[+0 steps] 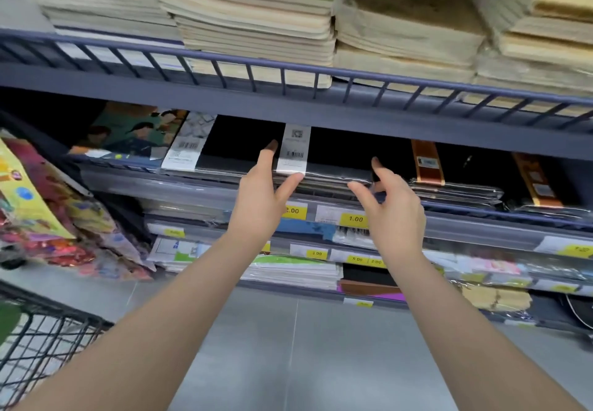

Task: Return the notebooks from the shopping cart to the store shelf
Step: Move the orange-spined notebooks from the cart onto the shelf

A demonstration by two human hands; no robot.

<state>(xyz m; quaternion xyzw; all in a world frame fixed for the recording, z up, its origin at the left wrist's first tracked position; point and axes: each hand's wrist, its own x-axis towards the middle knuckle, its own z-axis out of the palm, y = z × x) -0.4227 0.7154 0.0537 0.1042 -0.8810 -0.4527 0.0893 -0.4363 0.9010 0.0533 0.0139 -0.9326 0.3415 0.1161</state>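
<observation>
Both hands are reaching to the front edge of the middle shelf (pixel 321 115). The left hand (pixel 261 195) is lying open, thumb touching the black notebook (pixel 321 160) on its stack. The right hand (pixel 396 208) is hovering open beside the stack's corner. The cart (pixel 35 343) is sitting lower left, cut off by the frame. Deep shelf interior is showing dark.

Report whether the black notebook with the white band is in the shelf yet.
In: black notebook with white band lies flat on the stack; both hands open.

Two hands (pixel 260 199), one cart (pixel 41 340), four shelves (pixel 224 102).
</observation>
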